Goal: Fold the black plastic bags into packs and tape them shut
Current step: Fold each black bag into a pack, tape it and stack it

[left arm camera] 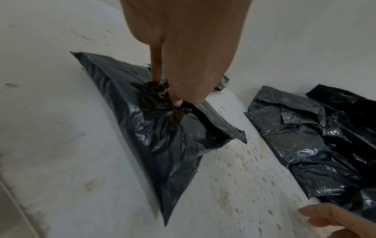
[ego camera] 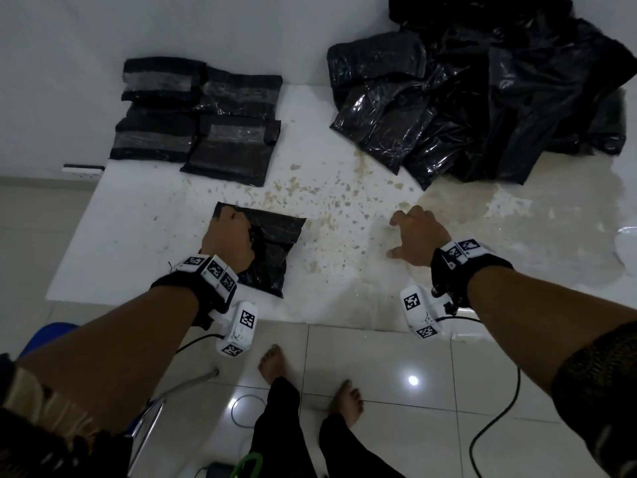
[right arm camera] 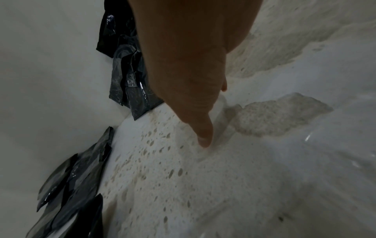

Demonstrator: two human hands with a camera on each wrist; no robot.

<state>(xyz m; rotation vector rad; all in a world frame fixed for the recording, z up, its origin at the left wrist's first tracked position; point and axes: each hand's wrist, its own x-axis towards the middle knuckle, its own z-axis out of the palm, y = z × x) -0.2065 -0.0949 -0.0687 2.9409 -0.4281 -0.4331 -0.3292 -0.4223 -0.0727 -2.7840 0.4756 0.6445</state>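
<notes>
**One pack pinned, tape not yet on**

Pinched at its bunched middle by left hand (ego camera: 225, 238) fingers (left arm camera: 177, 99): folded black bag pack (ego camera: 265, 250), lying flat near the white surface (ego camera: 138, 243) front edge. Right hand (ego camera: 418, 236) spread wide, empty, over bare surface. Probably light, soft, slippery film, apt to spring open; best held across the folds. Long axis diagonal, far corner pointing toward the loose bag heap (ego camera: 482, 108).
</notes>
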